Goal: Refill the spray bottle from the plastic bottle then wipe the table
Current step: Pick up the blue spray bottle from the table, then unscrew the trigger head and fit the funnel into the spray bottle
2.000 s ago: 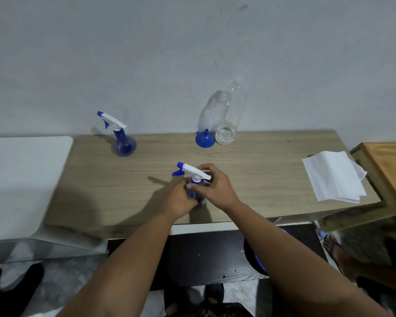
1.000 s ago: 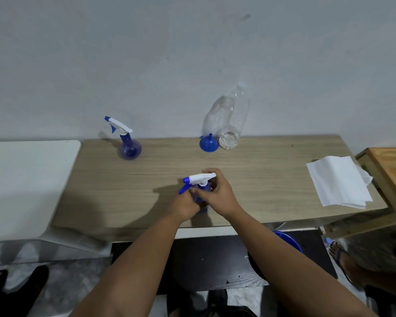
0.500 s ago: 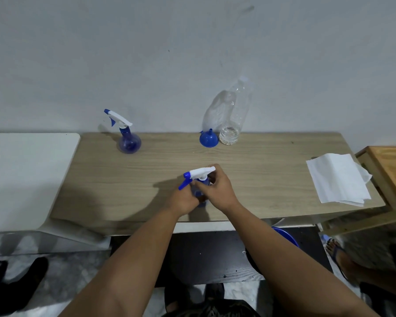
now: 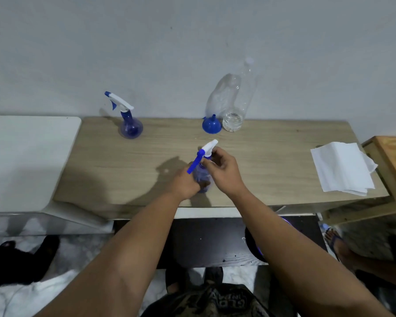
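Both bare forearms reach forward and converge. The left hand [image 4: 185, 183] is curled, gripping the bottle [image 4: 202, 177] body. The right hand [image 4: 224, 171] sits just beside it, fingers [image 4: 212, 160] bent and pinching at the bottle's neck.

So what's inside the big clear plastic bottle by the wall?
The big clear plastic bottle holds a little clear liquid at its bottom; the rest looks empty. Nothing covers it.

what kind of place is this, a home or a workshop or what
Probably a plain room at home or a makeshift work corner: a wood-look table pushed against a bare painted wall, with a white tabletop on one side and a wooden stand on the other.
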`<state>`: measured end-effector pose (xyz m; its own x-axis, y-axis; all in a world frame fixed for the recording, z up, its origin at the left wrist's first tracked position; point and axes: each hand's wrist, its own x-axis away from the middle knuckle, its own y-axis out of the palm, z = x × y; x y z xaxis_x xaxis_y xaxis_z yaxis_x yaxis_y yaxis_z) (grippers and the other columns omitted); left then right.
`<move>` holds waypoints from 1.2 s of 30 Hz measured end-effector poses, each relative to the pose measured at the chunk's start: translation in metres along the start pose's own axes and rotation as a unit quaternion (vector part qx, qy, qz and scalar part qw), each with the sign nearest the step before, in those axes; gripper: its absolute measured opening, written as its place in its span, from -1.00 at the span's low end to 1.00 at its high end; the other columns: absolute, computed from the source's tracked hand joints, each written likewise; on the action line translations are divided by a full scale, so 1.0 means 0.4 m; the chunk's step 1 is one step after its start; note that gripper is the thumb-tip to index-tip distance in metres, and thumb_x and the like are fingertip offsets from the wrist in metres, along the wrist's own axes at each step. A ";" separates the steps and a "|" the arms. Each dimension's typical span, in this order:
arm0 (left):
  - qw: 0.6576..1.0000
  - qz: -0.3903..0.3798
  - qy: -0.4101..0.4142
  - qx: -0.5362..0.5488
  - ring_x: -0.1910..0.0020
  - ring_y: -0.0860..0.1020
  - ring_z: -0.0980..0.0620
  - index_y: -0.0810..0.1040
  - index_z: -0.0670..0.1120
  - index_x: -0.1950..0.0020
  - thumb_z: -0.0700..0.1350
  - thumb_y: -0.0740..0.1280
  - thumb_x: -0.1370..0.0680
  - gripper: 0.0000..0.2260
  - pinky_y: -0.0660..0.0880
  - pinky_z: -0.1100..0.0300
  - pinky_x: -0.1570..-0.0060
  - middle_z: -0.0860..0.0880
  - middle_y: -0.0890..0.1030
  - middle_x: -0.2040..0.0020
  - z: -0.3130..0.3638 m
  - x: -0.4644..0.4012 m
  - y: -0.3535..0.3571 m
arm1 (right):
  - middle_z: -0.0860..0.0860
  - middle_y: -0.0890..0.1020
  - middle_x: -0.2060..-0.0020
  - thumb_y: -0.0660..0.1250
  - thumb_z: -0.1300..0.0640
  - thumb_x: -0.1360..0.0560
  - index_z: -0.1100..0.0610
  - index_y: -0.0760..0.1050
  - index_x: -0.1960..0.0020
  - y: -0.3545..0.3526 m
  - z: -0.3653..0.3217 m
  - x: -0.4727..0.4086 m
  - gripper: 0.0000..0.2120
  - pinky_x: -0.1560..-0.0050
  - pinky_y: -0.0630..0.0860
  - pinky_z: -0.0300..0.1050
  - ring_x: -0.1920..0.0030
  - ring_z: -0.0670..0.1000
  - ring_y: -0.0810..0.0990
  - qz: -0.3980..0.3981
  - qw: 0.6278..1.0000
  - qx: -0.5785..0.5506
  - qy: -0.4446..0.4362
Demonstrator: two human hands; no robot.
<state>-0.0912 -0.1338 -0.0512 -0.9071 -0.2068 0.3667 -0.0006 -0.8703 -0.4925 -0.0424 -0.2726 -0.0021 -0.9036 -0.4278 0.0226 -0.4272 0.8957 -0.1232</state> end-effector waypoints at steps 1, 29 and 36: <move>1.000 0.006 -0.002 0.017 0.00 0.65 0.08 0.57 0.06 -0.20 0.06 0.57 -0.31 -0.51 0.59 0.18 -0.03 0.10 0.69 -0.01 -0.004 -0.004 0.004 | 0.22 0.73 -0.09 0.38 0.34 -0.59 0.29 0.61 -0.18 -0.001 -0.034 -0.006 -0.82 -0.22 0.60 0.08 -0.07 -0.02 0.69 0.003 1.000 -0.016 -0.014; 1.000 0.015 -0.011 -0.006 0.15 0.50 0.35 0.50 0.03 -0.32 -0.02 0.54 -0.48 -0.55 0.32 0.65 0.28 0.13 0.62 -0.03 0.050 0.043 -0.011 | 0.05 0.57 0.07 0.40 -0.10 -0.55 0.01 0.70 -0.13 -0.199 0.300 0.021 -0.74 0.10 0.46 -0.05 -0.03 0.22 0.65 0.036 0.882 0.417 0.217; 1.000 0.006 -0.007 0.021 0.24 0.49 0.45 0.49 -0.02 -0.30 -0.13 0.52 -0.49 -0.59 0.32 0.66 0.27 0.28 0.52 0.11 0.058 0.031 -0.008 | 0.11 0.59 0.03 0.39 -0.13 -0.52 0.01 0.68 -0.13 -0.203 0.278 0.050 -0.70 0.05 0.53 -0.01 -0.03 0.22 0.64 0.052 0.903 0.384 0.185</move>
<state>-0.0927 -0.1438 -0.0269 -0.9013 -0.2229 0.3714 0.0283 -0.8859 -0.4630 -0.0224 -0.3673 -0.1022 -0.9473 -0.1493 0.2833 -0.3190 0.5199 -0.7925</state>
